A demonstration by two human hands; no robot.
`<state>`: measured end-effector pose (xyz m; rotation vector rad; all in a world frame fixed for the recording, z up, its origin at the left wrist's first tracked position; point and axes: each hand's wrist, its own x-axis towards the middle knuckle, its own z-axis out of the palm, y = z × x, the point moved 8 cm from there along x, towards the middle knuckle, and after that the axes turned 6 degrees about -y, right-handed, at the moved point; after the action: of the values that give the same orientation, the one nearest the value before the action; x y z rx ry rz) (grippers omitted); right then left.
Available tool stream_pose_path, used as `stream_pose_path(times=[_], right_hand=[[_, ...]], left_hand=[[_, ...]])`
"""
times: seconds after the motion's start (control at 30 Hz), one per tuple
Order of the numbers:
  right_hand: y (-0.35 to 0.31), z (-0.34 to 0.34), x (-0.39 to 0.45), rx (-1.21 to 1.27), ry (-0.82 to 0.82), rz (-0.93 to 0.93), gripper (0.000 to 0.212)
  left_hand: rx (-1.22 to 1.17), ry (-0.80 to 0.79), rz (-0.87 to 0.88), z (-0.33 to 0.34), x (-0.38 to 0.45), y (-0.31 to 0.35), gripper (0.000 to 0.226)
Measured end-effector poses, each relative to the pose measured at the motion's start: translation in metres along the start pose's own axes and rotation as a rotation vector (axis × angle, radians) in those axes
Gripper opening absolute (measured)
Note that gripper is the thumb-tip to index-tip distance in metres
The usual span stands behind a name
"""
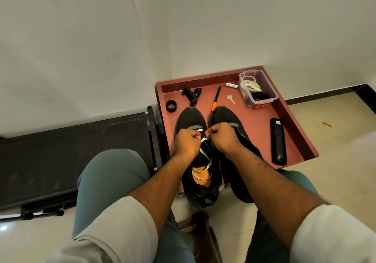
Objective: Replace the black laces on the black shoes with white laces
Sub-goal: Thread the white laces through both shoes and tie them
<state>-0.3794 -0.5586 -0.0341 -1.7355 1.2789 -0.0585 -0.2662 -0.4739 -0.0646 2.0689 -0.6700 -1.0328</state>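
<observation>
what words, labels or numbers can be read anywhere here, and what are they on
None can be read outright.
White battery-like tube at the tray's far edge: greenish print, too small and blurred to read.
Black remote: a small pale label near its far end, too small to read.
Clear plastic box: no readable text shows.
Black shoes, left shoe and right shoe: no brand or mark can be made out.
</observation>
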Motion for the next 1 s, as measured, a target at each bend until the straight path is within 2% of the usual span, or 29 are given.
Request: stream_pose_path(times=[0.07,0.13,0.37,0.47,0.53,0.63,0.73,0.77,0.83,0.9,1.0], right_hand=[[0.0,-0.001,0.0,-0.002,0.009,0.003,0.016],[0.0,-0.001,0.0,-0.007,0.013,-0.001,0.017],[-0.002,0.004,0.004,0.036,-0.002,-0.03,0.017],[-0.003,0.007,0.008,0.039,-0.005,0.008,0.015],[-0.004,-0.007,0.01,0.132,0.031,0.027,0.017],[0.008,-0.074,0.009,0.364,0.215,0.084,0.017],[0.049,-0.165,-0.001,0.65,0.598,0.199,0.018],[0.062,-0.183,-0.006,0.666,0.691,0.233,0.017],[0.069,-0.196,-0.014,0.362,0.769,0.265,0.016],[0.045,-0.173,-0.016,0.065,0.696,0.095,0.022],[-0.005,-0.079,-0.009,-0.164,0.245,-0.28,0.03]], left_hand=[[-0.156,-0.06,-0.025,0.001,0.003,-0.004,0.012],[-0.213,-0.077,-0.037,-0.001,0.003,-0.006,0.014],[-0.01,0.037,0.04,-0.008,-0.003,0.003,0.009],[0.08,0.023,0.1,-0.012,-0.009,0.01,0.011],[0.182,0.005,0.143,-0.015,-0.012,0.013,0.014],[0.305,0.023,0.166,-0.02,-0.016,0.014,0.02],[0.363,0.092,0.21,-0.026,-0.019,0.02,0.024],[0.405,0.114,0.227,-0.026,-0.021,0.024,0.027],[0.503,0.165,0.274,-0.025,-0.027,0.033,0.031],[0.514,0.201,0.307,-0.025,-0.03,0.04,0.037],[0.482,0.184,0.261,-0.023,-0.027,0.037,0.057]])
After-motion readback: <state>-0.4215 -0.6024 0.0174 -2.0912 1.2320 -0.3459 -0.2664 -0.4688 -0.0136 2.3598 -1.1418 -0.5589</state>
